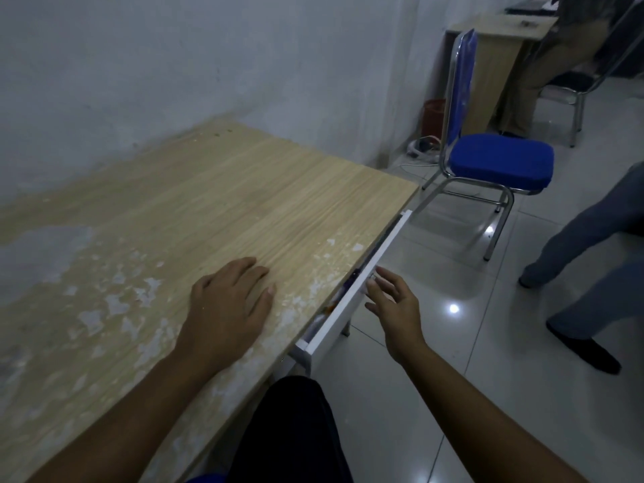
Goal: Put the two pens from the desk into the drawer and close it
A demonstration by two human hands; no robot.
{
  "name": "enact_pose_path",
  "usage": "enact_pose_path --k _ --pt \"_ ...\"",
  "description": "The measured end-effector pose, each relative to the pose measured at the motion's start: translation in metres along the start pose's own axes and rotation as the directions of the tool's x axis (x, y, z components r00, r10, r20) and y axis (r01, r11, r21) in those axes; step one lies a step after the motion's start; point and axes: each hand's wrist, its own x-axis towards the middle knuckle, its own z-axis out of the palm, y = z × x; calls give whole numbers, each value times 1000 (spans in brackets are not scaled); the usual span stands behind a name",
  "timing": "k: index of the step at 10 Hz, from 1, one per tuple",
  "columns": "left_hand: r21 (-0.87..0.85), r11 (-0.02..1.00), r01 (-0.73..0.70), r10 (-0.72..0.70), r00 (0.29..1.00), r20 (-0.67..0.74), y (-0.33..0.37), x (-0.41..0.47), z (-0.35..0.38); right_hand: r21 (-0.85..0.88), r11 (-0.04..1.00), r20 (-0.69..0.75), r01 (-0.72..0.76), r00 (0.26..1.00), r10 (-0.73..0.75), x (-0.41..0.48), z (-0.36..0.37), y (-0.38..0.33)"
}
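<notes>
— How are the hands placed?
— The left hand [228, 301] lies flat, palm down, on the desk [216, 190] near its front edge, fingers loosely spread and holding nothing. The right hand [393, 301] reaches out beyond that edge, fingers extended and slightly apart, fingertips [374, 282] at the white front panel of the drawer [362, 280]. It grips nothing; whether it presses the panel or only touches it I cannot tell.
— What is around, from the biggest down?
— The worn wooden desk fills the left, its back edge against a grey wall. Past its far right corner a blue chair [498, 158] stands on the tiled floor, well apart from the drawer. At the right edge are another person's legs [592, 245]. Nothing stands between the right hand and the panel.
— And the drawer and pens?
— The drawer runs long along the desk's front edge and stands out from under it by a narrow gap. In that gap small dark and orange shapes [343, 291] show, too hidden to name as pens. No pen lies on the desk top.
</notes>
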Motion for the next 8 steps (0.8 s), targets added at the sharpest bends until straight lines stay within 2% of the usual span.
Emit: enact_pose_path --k 2,4,6,7,8 --pt "10 1000 -4 4 1000 -6 -2 1 2 75 993 204 -96 976 79 17 18 10" --pt "7 1000 -15 15 1000 -14 -2 0 2 135 973 331 -184 934 131 29 37 12" --pt "14 1000 -25 25 1000 -8 -1 0 0 10 945 414 -327 861 294 40 34 5" --pt "-3 1000 -31 31 999 -12 -1 1 0 -75 938 423 -337 841 337 38 28 -11" --pt "-16 1000 -20 20 1000 -9 -4 0 2 -148 951 218 -270 929 298 38 16 -20"
